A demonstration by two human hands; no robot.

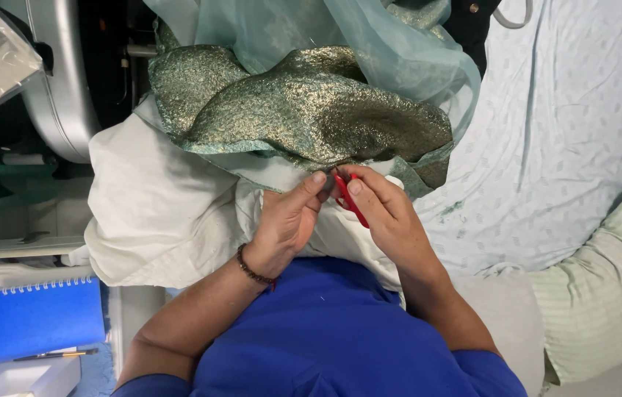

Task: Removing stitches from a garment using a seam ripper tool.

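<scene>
Two hands meet at the lower hem of one glittering green-gold fabric (311, 110), which lies heaped over white cloth (164, 213) just above the person's blue shirt (340, 338). Left hand (285, 224) is curled, thumb and fingers pinching the fabric's edge; a beaded bracelet (254, 270) circles its wrist. Right hand (388, 209) is closed around one small red cutting tool (347, 197), its tip touching the same hem beside the left thumb. One sheer pale-teal veil (369, 37) drapes over the heap. To the right spreads a patterned pale sheet (568, 132) with open room, then a striped green pillow (605, 294). At the far left lie one blue spiral notebook (46, 316) and one pen (57, 355).
</scene>
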